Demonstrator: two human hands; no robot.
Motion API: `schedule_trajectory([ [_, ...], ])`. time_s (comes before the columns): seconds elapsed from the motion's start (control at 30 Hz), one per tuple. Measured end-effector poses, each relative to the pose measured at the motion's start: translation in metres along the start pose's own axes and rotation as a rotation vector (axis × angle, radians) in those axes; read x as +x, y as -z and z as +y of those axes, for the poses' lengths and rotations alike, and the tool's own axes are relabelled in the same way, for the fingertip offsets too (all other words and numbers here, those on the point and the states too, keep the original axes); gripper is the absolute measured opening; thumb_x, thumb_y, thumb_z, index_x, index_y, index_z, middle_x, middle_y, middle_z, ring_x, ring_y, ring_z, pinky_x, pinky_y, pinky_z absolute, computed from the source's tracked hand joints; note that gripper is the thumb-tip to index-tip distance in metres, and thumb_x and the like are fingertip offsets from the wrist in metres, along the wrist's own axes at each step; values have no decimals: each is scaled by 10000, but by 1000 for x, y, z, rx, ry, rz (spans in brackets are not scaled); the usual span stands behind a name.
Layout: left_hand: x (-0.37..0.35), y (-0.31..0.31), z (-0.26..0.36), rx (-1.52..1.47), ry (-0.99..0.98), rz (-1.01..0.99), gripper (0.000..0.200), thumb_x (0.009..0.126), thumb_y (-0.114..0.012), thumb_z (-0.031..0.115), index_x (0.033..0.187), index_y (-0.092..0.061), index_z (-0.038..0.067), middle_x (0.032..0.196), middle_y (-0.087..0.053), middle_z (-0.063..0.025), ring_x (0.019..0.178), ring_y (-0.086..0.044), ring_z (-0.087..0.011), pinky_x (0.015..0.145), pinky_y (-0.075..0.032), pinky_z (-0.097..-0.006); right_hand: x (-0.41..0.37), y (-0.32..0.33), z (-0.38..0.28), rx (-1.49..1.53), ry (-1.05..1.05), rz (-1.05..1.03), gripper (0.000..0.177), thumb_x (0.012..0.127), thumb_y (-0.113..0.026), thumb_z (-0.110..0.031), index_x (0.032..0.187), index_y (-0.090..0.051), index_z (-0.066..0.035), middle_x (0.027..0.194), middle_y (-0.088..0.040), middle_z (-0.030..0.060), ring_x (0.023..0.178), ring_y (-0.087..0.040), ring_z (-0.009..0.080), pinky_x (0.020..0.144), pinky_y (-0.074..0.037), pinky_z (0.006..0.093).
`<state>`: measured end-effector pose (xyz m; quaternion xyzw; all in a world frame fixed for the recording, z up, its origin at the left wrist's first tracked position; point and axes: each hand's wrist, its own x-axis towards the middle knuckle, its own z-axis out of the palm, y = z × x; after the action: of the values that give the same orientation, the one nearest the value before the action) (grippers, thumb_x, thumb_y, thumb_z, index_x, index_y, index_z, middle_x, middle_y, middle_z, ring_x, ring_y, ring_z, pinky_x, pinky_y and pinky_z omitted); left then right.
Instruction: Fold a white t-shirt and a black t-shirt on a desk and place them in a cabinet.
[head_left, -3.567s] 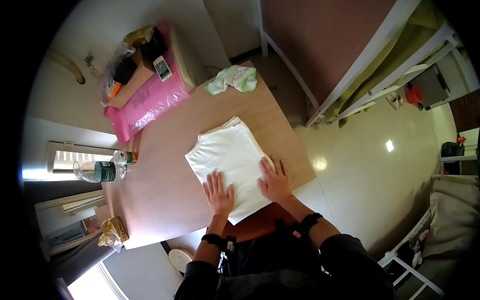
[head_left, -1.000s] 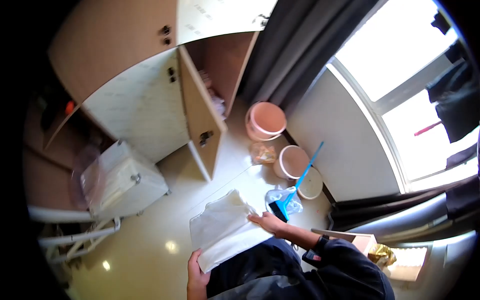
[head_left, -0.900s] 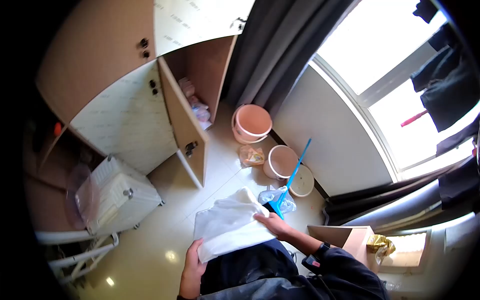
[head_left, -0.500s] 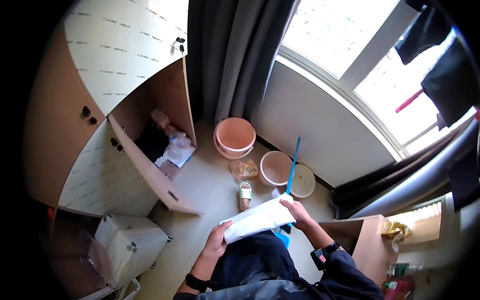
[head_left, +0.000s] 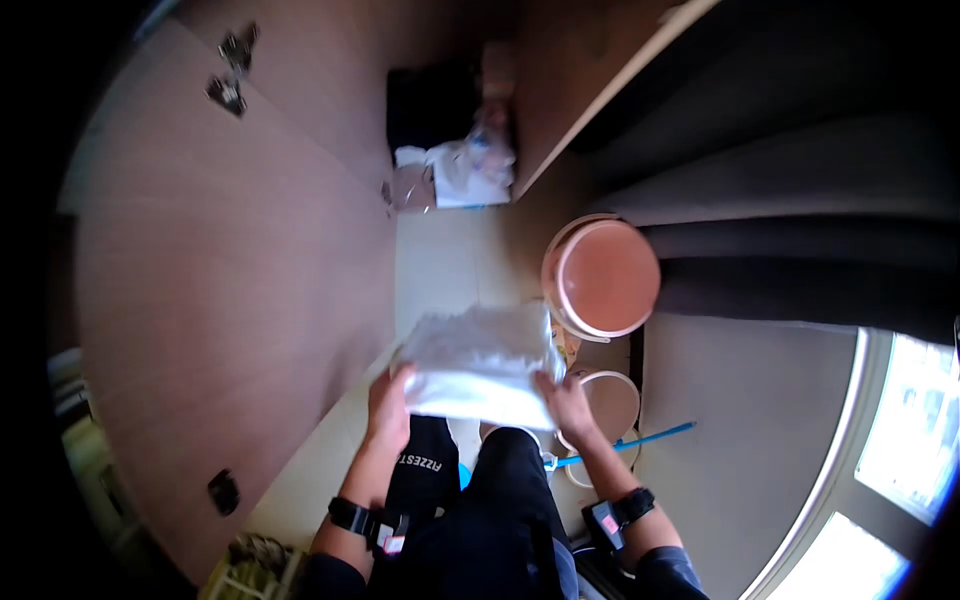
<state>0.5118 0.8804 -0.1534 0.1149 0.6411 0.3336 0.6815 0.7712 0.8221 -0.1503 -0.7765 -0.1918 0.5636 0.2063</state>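
"What's just changed for us?"

"The open cupboard [head_left: 556, 85] has shifted from frame left to upper centre, so we're facing it while carrying."

"Our grip?"

"Left hand [head_left: 390, 408] and right hand [head_left: 570, 408] pinch opposite sides of the white cloth [head_left: 482, 362], mid-frame."

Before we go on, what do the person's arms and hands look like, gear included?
The left hand and right hand are bare, without gloves. Black straps circle both wrists, carrying small boxes with pinkish labels. Dark sleeves end above the straps. Blur hides finer markings.
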Motion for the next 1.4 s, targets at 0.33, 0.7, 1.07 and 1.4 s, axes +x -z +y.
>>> schedule_trajectory([
  [0.33, 444, 18, -51, -99, 14, -174, 313, 917, -568, 269, 1087, -628, 13, 1041, -658, -89, 949, -629, -166, 891, -461, -270, 303, -33, -162, -261, 550, -21, 271, 933, -533, -130, 1158, -632, -15, 1034, -664, 167, 898, -637, 211, 800, -492, 318],
  [0.7, 420, -121, -42, -62, -16, 72, 397, 924, -543, 361, 1206, -575, 84, 1148, -612, -139, 1025, -608, -202, 928, -449, -433, 443, -108, -420, -362, 824, 305, 416, 937, -471, -351, 1179, -599, -37, 1141, -615, 170, 1042, -566, 274, 880, -450, 394],
  [1.07, 672, -97, 225, -202, -792, -352, 369, 942, -520, 290, 1192, -566, 22, 1094, -621, -152, 949, -622, -210, 846, -517, -312, 596, -165, -362, -157, 764, 278, 793, 888, -462, -600, 1271, -492, 93, 1294, -502, 305, 1220, -482, 426, 1008, -395, 448],
  [1.4, 657, -98, 123, -33, -234, 300, 435, 887, -614, 189, 1230, -488, -47, 1127, -587, -176, 1044, -602, -261, 971, -460, -366, 677, -205, -260, -301, 656, 236, 510, 798, -616, -115, 1227, -459, 112, 1117, -575, 248, 980, -613, 295, 666, -550, 346],
])
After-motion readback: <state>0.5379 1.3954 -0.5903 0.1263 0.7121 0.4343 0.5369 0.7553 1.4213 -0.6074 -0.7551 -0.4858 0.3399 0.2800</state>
